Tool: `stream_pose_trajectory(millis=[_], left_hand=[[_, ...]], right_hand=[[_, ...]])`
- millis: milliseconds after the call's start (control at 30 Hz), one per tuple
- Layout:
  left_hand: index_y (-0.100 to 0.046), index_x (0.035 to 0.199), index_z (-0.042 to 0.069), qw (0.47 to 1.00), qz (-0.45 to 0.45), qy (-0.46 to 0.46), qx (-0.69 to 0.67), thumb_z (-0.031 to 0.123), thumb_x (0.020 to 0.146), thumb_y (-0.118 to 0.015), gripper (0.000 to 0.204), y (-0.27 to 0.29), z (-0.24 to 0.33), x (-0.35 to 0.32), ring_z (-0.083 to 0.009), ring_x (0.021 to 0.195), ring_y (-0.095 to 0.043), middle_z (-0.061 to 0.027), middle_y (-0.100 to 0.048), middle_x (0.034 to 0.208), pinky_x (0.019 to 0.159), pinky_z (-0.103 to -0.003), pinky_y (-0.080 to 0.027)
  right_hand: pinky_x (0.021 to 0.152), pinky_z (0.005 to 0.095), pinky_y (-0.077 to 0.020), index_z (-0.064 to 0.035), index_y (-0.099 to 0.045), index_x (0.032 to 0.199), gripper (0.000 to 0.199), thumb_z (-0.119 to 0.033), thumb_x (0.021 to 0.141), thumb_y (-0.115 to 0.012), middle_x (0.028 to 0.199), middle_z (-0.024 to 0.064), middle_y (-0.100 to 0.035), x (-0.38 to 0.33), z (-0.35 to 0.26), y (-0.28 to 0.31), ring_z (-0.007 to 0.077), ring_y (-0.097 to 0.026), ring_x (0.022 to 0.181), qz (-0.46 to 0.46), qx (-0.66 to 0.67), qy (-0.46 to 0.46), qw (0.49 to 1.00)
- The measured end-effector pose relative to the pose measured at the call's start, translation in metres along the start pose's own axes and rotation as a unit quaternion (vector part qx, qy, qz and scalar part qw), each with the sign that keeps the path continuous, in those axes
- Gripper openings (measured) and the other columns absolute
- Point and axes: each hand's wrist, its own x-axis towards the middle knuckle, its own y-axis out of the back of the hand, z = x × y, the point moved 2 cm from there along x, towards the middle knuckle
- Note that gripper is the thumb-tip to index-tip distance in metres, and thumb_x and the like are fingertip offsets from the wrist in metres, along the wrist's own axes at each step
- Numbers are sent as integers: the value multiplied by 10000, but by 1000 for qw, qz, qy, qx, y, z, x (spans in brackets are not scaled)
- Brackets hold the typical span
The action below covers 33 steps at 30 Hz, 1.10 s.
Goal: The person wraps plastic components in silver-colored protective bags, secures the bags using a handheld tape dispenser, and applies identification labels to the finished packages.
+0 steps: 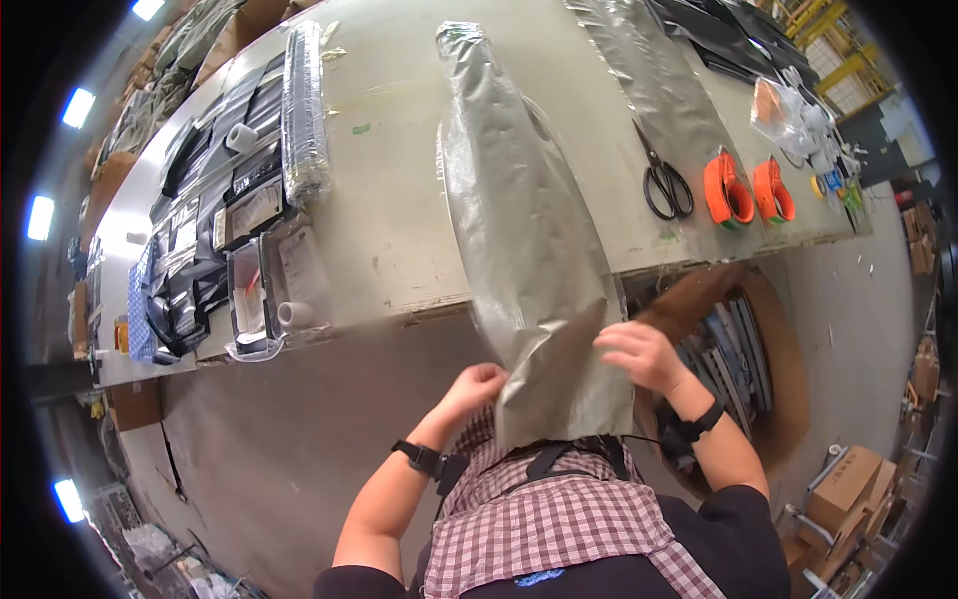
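Observation:
A long grey-green coated fabric piece [534, 240] runs from the far side of the table over the near edge and hangs down in front of my checked apron. It is narrow at the far end and wider near me. My left hand [473, 391] is closed at the fabric's left edge, fingertips pinched against it. On the other side, my right hand [644, 356] has its fingers stretched out at the right edge of the fabric, slightly blurred, with nothing visible in it. Black scissors [666, 188] lie to the right of the fabric.
Two orange rolled straps [727, 190] rest right of the scissors, near a clear plastic bag [793, 112]. Another grey strip [654, 70] lies behind. Black packages and trays [249, 295] crowd the table's left. Below the edge at right stands an open cardboard box [783, 369] with packets.

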Motion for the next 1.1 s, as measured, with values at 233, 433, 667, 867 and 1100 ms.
stream_pose_trajectory(millis=[233,433,667,867,1100], left_hand=[[-567,1130,161,733,257,-387,498,96,758,-590,378,14,45,-30,-208,1084,-521,-100,-541,1167,899,-390,-416],[-543,1217,275,623,-90,-411,659,132,749,-581,491,-10,103,-17,-186,1315,-330,-37,-396,1399,1084,-408,-248],[-527,965,-17,943,220,-223,-108,157,891,-591,200,27,75,30,-50,641,-471,14,-563,712,584,-225,-412],[-343,1330,130,739,337,-350,465,34,783,-588,607,7,139,14,-211,1144,-456,-147,-455,1247,936,-355,-390],[-212,1396,391,189,-21,-420,887,249,683,-661,855,-1,190,64,-163,1384,-154,5,-181,1500,1119,-513,-54]], right_hand=[[1069,346,-300,-318,-411,1324,565,-83,812,-455,1432,16,-334,-29,42,2,163,-313,1321,-37,-320,-11,947],[985,330,-409,-154,-575,1179,433,-52,760,-549,1238,68,-556,-11,27,-12,218,-509,1165,-70,45,-27,996],[528,214,-370,-38,-612,753,307,-317,880,-602,646,-40,-565,38,49,-65,38,-472,577,259,544,-456,656],[613,433,-473,-62,-500,917,227,-205,777,-606,716,197,-612,42,50,-77,356,-612,685,247,129,-483,830],[620,386,-482,-70,-615,810,77,-129,771,-584,721,141,-610,30,150,72,297,-605,674,325,8,-307,895]])
